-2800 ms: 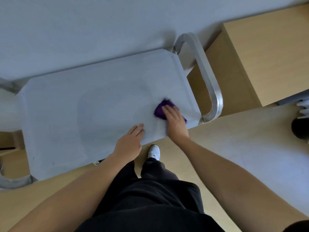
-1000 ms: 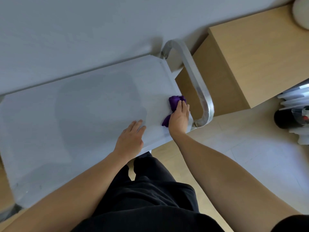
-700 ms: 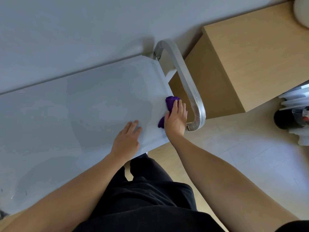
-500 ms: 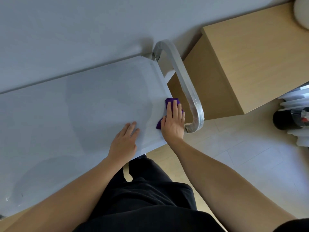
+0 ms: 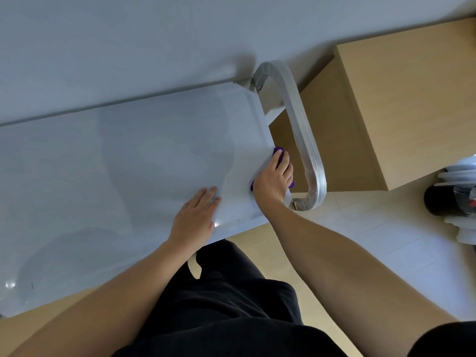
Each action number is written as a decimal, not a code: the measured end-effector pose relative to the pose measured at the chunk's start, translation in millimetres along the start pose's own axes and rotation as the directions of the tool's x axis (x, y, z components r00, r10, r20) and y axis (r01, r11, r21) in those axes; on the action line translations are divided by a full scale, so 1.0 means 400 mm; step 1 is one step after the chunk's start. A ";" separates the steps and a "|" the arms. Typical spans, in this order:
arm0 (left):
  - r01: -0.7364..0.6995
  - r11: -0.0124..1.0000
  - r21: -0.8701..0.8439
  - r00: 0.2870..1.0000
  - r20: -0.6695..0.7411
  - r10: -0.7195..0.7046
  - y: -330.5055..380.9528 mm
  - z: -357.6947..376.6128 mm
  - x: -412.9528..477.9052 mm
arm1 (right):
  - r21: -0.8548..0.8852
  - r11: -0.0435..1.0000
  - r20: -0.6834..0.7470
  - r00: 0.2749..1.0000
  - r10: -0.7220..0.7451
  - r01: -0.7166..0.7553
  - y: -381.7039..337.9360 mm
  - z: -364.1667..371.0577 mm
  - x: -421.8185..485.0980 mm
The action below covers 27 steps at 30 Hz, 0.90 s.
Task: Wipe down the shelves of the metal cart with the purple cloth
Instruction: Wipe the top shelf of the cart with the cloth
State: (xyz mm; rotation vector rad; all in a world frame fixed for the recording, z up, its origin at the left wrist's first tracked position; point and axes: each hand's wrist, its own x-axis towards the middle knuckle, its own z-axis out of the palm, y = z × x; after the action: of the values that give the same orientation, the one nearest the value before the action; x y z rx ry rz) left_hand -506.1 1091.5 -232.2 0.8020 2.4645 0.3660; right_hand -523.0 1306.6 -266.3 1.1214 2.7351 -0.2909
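Observation:
The metal cart's top shelf (image 5: 134, 161) fills the left and middle of the view, pale grey and shiny. The purple cloth (image 5: 280, 152) lies at the shelf's right rim, mostly hidden under my right hand (image 5: 273, 180), whose fingers press down on it and bend over the edge. My left hand (image 5: 195, 218) rests flat on the shelf near its front edge, fingers straight, holding nothing. The cart's curved metal handle (image 5: 302, 130) arches just right of the cloth.
A wooden cabinet (image 5: 401, 99) stands right of the handle, against the grey wall (image 5: 154, 42). A black round object with white stacked items (image 5: 453, 199) sits on the floor at the far right. My black-clad legs are below the shelf's front edge.
My right hand has slid the cloth from the shelf's front right area to its right rim beside the handle. My left hand has stayed flat on the shelf.

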 end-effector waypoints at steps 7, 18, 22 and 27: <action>0.014 1.000 -0.018 1.000 -0.022 -0.014 0.003 0.012 -0.001 | 0.018 0.996 -0.086 0.993 -0.082 0.084 -0.069 -0.005 0.089; 0.038 0.995 -0.087 0.995 -0.085 -0.045 0.006 0.017 0.000 | -0.069 0.969 -0.013 0.971 -0.240 0.239 -0.220 -0.034 0.263; 0.042 0.993 -0.109 0.993 -0.105 -0.054 0.011 0.016 -0.002 | -0.103 0.945 0.016 0.950 -0.311 0.310 -0.241 -0.048 0.282; 0.053 0.993 -0.110 0.992 -0.108 -0.065 0.018 0.014 -0.003 | -0.100 0.928 0.029 0.933 -0.359 0.360 -0.227 -0.057 0.250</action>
State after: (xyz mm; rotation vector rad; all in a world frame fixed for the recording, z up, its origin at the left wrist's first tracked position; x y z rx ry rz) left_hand -498.8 1097.1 -233.6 0.6795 2.5409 0.5295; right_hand -659.4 1316.2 -257.1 0.5844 2.8958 -0.1953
